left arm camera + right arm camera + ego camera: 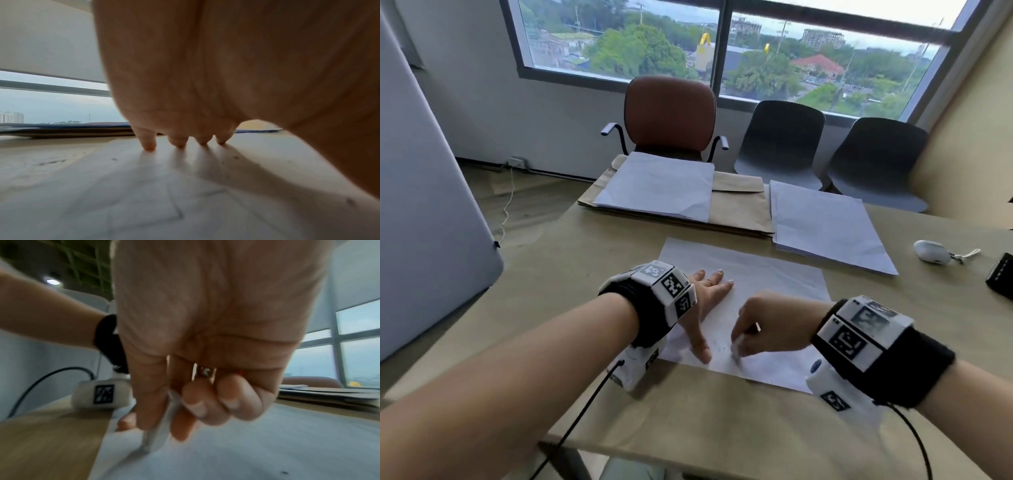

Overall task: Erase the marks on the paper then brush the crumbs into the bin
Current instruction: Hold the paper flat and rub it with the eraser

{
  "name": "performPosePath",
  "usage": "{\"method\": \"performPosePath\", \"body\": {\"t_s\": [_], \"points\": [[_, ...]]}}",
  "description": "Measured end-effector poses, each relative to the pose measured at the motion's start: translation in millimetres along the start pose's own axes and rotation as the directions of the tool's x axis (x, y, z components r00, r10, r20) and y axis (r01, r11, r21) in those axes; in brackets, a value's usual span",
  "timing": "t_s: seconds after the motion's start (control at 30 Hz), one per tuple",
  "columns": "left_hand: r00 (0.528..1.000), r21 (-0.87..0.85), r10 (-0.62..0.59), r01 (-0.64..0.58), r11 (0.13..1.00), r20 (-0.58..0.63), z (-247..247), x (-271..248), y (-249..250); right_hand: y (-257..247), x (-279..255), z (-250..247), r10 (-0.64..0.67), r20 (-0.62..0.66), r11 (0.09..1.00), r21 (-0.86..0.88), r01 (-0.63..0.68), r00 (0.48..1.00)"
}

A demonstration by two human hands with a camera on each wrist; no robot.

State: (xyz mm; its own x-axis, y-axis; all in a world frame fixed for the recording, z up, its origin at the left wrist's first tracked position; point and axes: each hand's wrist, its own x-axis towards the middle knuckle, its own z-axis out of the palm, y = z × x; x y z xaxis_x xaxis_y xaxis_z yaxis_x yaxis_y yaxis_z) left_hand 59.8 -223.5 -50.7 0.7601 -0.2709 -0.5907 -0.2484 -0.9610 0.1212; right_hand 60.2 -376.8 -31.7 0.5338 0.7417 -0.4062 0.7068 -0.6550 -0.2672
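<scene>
The paper [774, 284] lay flat on the desk [571, 274]. The right hand [767, 325] pinched a white eraser [158, 431] against its near edge; the left hand [705, 301] pressed flat, fingers spread. Hard rubbing there risked creasing or tearing the sheet.

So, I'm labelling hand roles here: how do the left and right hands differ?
The left hand lies flat with fingers spread, pressing the paper; the right hand is curled, pinching a white eraser whose tip meets the sheet. Both are over the same paper.
</scene>
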Motion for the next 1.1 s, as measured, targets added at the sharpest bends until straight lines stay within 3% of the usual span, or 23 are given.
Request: {"method": "performPosePath", "body": {"t_s": [0.07, 0.17, 0.23, 0.3, 0.4, 0.5, 0.57, 0.63, 0.77, 0.83, 0.93, 1.0, 1.1], "points": [[0.999, -0.084, 0.027, -0.031, 0.996, -0.047, -2.7, -5.7, -6.6, 9.4, -0.3, -4.3, 0.078, -0.120, 0.993, 0.092, -0.067, 0.990], [0.977, -0.228, 0.050, -0.098, 0.969, -0.205, -5.1, -17.2, -23.9, 26.6, 0.4, -9.3, 0.254, -0.312, 0.938, 0.311, -0.154, 0.916], [0.945, -0.331, -0.003, -0.112, 0.937, -0.328, -5.0, -23.8, -39.3, 32.7, 0.6, -9.9, 0.300, -0.327, 0.910, 0.379, -0.167, 0.896], [0.890, -0.428, -0.092, -0.122, 0.895, -0.446, -2.4, -27.5, -51.7, 32.4, 3.8, -7.6, 0.286, -0.306, 0.913, 0.375, -0.161, 0.908], [0.838, -0.410, -0.138, -0.110, 0.905, -0.528, -0.1, -31.1, -56.3, 21.6, 14.9, -5.0, 0.233, -0.276, 0.929, 0.348, -0.129, 0.933], [0.897, -0.323, -0.053, -0.103, 0.941, -0.440, 3.9, -30.2, -50.2, 8.0, 30.7, -7.9, 0.199, -0.309, 0.956, 0.269, -0.115, 0.930], [0.958, -0.158, 0.025, -0.073, 0.985, -0.285, 8.0, -26.3, -43.1, 0.9, 40.7, -9.6, 0.195, -0.344, 0.973, 0.183, -0.138, 0.918], [0.985, -0.049, 0.043, -0.052, 0.997, -0.164, 10.1, -22.1, -37.6, -7.1, 46.1, -7.3, 0.173, -0.371, 0.985, 0.092, -0.149, 0.912], [0.993, -0.029, 0.032, -0.035, 0.999, -0.110, 11.8, -16.7, -36.9, -22.2, 36.2, 2.0, 0.034, -0.220, 0.997, 0.078, -0.017, 0.975], [0.995, -0.018, 0.031, -0.033, 0.999, -0.096, 12.5, -15.8, -38.4, -18.9, 32.3, -1.5, 0.056, -0.154, 0.991, 0.132, -0.036, 0.986], [0.996, -0.007, 0.031, -0.032, 0.999, -0.081, 12.7, -16.3, -37.7, -8.0, 38.6, -5.9, 0.181, -0.266, 0.973, 0.191, -0.132, 0.947], [0.995, 0.001, 0.034, -0.034, 0.999, -0.089, 13.0, -16.3, -37.3, -8.4, 41.2, -4.0, 0.181, -0.293, 0.977, 0.161, -0.138, 0.939], [0.995, -0.014, 0.028, -0.029, 0.999, -0.092, 14.0, -16.9, -37.4, -8.4, 33.0, -0.3, 0.139, -0.144, 0.982, 0.151, -0.117, 0.980]]}}
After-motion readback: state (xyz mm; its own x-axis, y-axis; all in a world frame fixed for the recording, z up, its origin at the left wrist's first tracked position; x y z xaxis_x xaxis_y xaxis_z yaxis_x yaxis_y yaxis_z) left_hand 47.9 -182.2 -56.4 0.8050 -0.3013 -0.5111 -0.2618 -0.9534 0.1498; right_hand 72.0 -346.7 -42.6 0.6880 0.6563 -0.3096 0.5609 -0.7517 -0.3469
